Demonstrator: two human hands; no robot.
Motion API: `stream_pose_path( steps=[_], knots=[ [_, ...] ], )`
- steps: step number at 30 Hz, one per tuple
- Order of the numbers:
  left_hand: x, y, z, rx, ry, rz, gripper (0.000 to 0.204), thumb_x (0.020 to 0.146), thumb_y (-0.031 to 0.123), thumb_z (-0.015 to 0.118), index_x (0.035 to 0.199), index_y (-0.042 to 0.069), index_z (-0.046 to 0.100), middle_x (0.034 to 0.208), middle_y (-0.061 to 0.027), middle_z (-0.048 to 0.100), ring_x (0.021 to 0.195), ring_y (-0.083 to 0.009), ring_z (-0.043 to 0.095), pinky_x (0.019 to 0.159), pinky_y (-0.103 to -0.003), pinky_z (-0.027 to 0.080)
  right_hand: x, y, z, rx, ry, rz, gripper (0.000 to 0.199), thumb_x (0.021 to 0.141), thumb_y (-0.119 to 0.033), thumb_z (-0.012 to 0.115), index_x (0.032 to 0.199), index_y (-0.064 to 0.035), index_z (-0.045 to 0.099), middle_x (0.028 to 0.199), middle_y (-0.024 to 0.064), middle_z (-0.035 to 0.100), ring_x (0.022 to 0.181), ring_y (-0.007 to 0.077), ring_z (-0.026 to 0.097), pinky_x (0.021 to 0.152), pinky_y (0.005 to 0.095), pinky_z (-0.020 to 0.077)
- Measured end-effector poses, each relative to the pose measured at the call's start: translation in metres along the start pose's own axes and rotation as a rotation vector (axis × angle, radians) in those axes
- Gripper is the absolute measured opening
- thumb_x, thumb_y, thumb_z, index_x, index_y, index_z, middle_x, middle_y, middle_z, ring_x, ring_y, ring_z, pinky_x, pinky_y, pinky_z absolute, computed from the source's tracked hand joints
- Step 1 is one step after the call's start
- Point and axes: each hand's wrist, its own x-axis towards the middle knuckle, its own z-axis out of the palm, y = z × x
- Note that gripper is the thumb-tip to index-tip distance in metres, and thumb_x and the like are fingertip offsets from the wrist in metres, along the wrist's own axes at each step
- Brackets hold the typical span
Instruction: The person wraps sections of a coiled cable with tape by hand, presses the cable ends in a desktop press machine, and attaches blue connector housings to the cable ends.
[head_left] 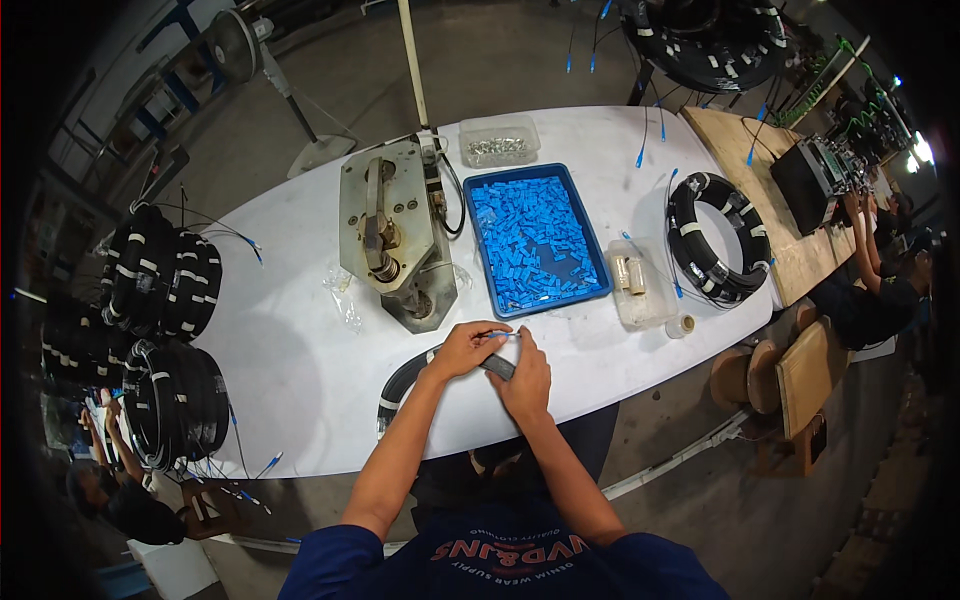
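Note:
Near the table's front edge, my left hand (466, 349) pinches the blue-tipped cable end (494, 334). Its fingertips almost meet those of my right hand (527, 378), which is also closed. A small pale piece shows between the two hands; it is too small to name. Against my right palm lies a dark grey, block-like piece (498, 366); whether it is gripped or only touched, I cannot tell. A black cable coil (398, 386) lies under and left of my hands, partly hidden by my left forearm. Just beyond them is a blue tray (606, 291) of small blue connector parts.
A metal press (385, 220) stands beyond my left hand. Behind the tray is a clear box (500, 142) of small metal parts. To the right are a clear tray (643, 300) with spools and a black cable coil (685, 235). More coils (180, 400) stand left. Co-workers sit both sides.

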Motion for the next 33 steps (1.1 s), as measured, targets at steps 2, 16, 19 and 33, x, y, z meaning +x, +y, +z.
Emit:
stream_pose_path(
  steps=[2,16,19,33],
  knots=[
    [0.007,-0.002,0.003,0.062,0.072,0.124,0.026,0.089,0.015,0.07,0.112,0.003,0.071,0.086,0.0011,0.067,0.066,-0.0027,0.045,0.059,-0.02,0.039,0.008,0.002,-0.003,0.037,-0.001,-0.03,0.099,0.061,-0.013,0.087,0.143,0.0013,0.034,0.126,0.0196,0.054,0.107,0.0366,0.053,0.089,0.0454,0.0433],
    [0.021,-0.004,0.002,0.155,0.243,0.126,0.015,0.095,0.012,0.057,0.099,-0.002,0.059,0.076,-0.0106,0.064,0.066,-0.0122,0.058,0.061,-0.027,0.047,0.064,0.016,-0.017,-0.071,-0.082,-0.247,0.097,0.06,-0.018,0.087,0.144,-0.0056,0.04,0.149,0.0094,0.043,0.132,0.0398,0.034,0.107,0.0529,0.0242],
    [0.026,-0.008,0.001,0.143,0.269,0.166,0.012,0.098,0.01,0.05,0.098,-0.001,0.055,0.073,-0.008,0.06,0.064,-0.0097,0.052,0.059,-0.026,0.043,0.075,0.01,-0.024,0.083,-0.06,-0.286,0.088,0.067,-0.018,0.083,0.143,-0.0055,0.041,0.147,0.0096,0.045,0.132,0.0392,0.034,0.108,0.0522,0.023],
    [0.037,-0.017,-0.008,0.073,0.364,0.144,0.019,0.102,0.015,0.045,0.109,0.001,0.057,0.075,-0.0011,0.051,0.067,-0.0075,0.045,0.061,-0.025,0.039,0.115,0.027,0.04,-0.128,0.163,-0.091,0.03,0.076,-0.005,0.065,0.104,-0.0108,0.071,0.111,0.0077,0.058,0.108,0.0328,0.045,0.09,0.0472,0.0341]
  ],
)
